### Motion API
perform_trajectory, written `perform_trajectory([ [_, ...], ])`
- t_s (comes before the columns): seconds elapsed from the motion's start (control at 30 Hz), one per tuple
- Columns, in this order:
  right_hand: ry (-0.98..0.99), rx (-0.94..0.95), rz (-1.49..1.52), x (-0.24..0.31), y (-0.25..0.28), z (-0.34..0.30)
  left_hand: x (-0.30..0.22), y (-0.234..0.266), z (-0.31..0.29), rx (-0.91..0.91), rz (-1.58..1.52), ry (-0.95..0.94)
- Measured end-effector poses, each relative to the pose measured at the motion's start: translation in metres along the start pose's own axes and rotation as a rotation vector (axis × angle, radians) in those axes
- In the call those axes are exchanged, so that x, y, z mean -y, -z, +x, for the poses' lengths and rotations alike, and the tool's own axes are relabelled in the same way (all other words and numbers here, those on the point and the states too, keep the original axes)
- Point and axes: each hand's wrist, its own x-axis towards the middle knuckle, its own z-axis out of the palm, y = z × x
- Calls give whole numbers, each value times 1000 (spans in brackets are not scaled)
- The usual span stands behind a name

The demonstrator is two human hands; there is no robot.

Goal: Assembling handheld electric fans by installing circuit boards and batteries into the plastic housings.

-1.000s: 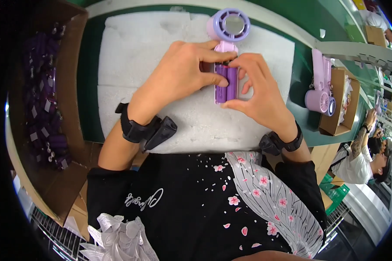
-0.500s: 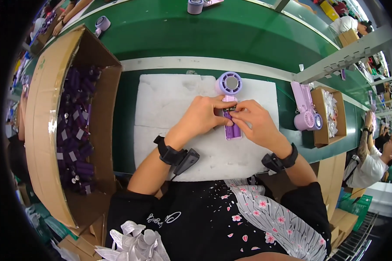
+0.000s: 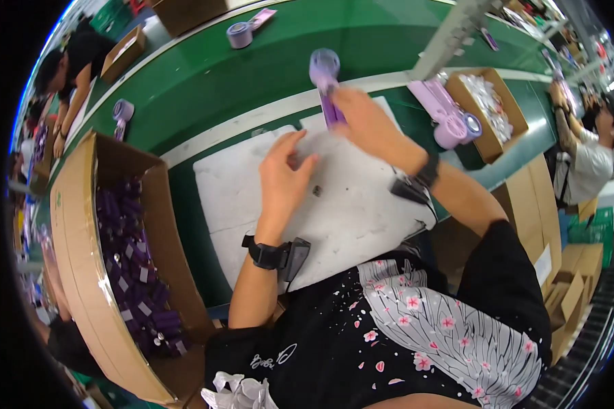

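Observation:
My right hand, a little blurred, is closed on the handle of a light purple handheld fan. The fan points away from me over the pale strip at the belt's edge, and purple cells show in its uncovered handle. Lower and to the left, my left hand hovers over a white foam mat with thumb and fingers apart and nothing in it. A small dark bit lies on the mat beside that hand.
At left stands a deep cardboard box of purple battery packs. Pink fan parts and a small carton of clear bags lie at right. Other fans rest on the green belt. A metal post rises beyond; co-workers sit at both sides.
Both hands were together at the fan's handle over the mat. My right hand has carried the fan forward and left toward the belt; my left hand has let go. The view has turned.

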Motion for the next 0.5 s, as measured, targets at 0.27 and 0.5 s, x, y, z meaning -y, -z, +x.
perform_trajectory([
  [0.27,-28,186,155,16,11,-13,11,27,-6,17,-34,72],
  [0.5,-72,68,500,22,1,-32,-1,53,12,103,-66,199],
])
